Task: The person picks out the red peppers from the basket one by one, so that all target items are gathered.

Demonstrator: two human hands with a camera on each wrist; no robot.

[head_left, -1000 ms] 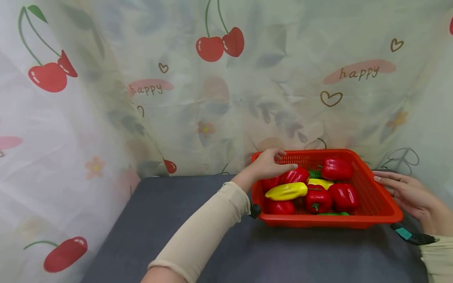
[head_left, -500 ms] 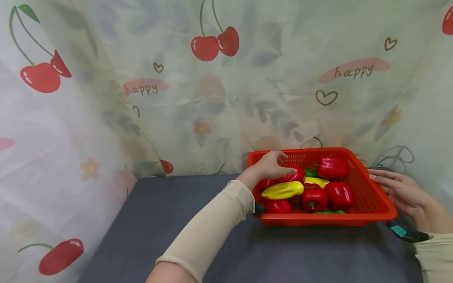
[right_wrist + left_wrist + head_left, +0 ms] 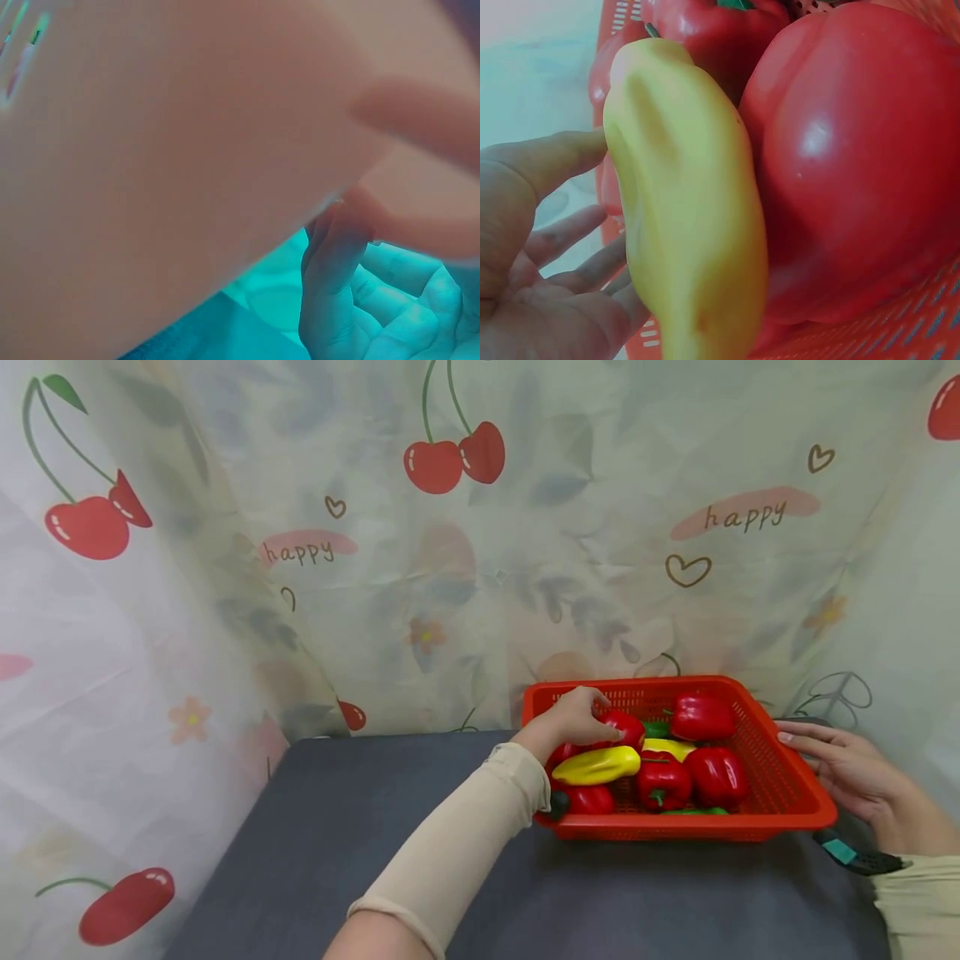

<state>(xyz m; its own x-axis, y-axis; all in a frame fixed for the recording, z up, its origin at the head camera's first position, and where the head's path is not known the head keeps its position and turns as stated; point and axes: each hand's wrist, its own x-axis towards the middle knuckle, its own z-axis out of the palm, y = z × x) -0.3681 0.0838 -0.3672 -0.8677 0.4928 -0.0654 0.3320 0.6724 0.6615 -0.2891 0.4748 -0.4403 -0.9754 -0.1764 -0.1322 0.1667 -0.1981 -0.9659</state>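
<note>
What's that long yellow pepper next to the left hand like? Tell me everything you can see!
The yellow pepper is long and curvy, with smooth skin, shallow dents and a small dark speck. It looks whole and a bit shiny, maybe plastic. It lies on its side near the left end of the red basket, among red peppers. The left hand is very close; I can't tell whether it touches.

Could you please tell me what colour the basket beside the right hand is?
The basket is orange-red; the head view shows it best.
</note>
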